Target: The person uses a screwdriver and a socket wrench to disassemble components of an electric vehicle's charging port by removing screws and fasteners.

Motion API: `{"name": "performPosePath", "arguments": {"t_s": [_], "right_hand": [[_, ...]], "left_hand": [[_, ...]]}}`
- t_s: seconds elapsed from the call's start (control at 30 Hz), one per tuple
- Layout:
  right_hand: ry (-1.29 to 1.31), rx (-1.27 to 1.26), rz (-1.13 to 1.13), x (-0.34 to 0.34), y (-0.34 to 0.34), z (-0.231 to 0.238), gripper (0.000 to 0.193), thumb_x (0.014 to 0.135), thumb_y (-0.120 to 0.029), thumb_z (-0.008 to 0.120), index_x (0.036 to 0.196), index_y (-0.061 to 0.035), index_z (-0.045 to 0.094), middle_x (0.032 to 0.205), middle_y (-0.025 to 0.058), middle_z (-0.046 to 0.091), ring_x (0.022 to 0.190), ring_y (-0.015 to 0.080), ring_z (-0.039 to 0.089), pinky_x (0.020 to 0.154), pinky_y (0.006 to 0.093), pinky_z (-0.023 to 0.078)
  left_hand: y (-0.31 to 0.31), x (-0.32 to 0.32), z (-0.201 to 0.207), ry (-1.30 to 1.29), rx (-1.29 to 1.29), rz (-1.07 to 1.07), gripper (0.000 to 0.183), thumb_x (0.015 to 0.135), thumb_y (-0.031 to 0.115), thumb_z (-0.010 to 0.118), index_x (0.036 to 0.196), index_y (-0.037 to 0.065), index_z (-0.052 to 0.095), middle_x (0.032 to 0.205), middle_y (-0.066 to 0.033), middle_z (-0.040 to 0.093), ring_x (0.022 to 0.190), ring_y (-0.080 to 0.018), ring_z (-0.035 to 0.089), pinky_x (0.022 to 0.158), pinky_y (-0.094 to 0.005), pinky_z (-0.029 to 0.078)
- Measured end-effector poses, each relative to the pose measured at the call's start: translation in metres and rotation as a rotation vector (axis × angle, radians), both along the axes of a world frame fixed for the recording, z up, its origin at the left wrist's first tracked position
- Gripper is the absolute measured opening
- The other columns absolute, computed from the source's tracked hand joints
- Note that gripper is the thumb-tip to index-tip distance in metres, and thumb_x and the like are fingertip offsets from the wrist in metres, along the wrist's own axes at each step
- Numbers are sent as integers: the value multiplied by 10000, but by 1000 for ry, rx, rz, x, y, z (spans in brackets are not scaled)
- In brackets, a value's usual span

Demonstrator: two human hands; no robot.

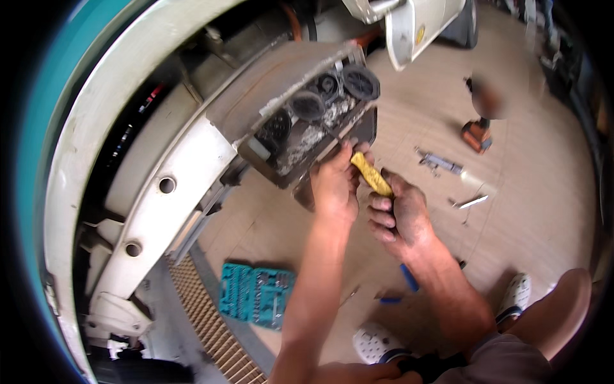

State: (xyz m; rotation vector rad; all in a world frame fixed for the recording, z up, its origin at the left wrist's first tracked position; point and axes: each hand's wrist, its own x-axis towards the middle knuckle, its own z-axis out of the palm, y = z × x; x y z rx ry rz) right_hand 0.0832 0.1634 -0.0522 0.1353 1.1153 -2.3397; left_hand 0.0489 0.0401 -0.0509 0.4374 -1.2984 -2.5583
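Two hands (364, 192) — both gripping one yellow-handled tool (371, 174) (beside three round gauges (332, 96)).

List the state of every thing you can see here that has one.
Left hand: gripping the lower edge of the lamp housing.
Right hand: closed around a yellow tool handle.
Lamp housing: pulled out of the vehicle body, dusty, tilted.
Socket set case: open, lying on the floor.
Cordless drill: standing on the floor, unused.

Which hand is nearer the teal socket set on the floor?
Left. The left hand is up at the dusty housing, above the teal socket set; the right hand, with the yellow-handled tool, sits farther right.
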Motion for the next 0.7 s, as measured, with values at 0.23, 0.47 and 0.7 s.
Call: {"name": "performPosePath", "arguments": {"t_s": [0.23, 0.47, 0.7], "right_hand": [[968, 1086, -241, 0, -6, -4, 328, 969, -273, 550, 1160, -7, 554, 661, 78, 546, 494, 231, 550, 432, 351, 460], [877, 899, -31, 6, -21, 17, 261, 970, -258, 536, 1114, -43, 571, 574, 40, 491, 425, 218, 502, 379, 365, 435], [692, 928, -230, 11, -22, 6, 297, 992, -270, 501, 1155, -31, 568, 618, 79, 542, 469, 213, 536, 483, 405, 477]], "left_hand": [[5, -1, 0, 123, 212, 134, 163, 918, 25, 603, 1042, -78, 584, 938, -134, 622, 773, -227, 626, 652, -349, 535], [-3, 12, 8, 133, 159, 101, 180, 959, 120, 584, 1059, -29, 588, 894, -141, 669, 737, -206, 647, 635, -327, 518], [2, 16, 8, 92, 177, 32, 226, 921, 131, 640, 1080, -29, 640, 961, -117, 684, 821, -213, 656, 728, -336, 536]]}}
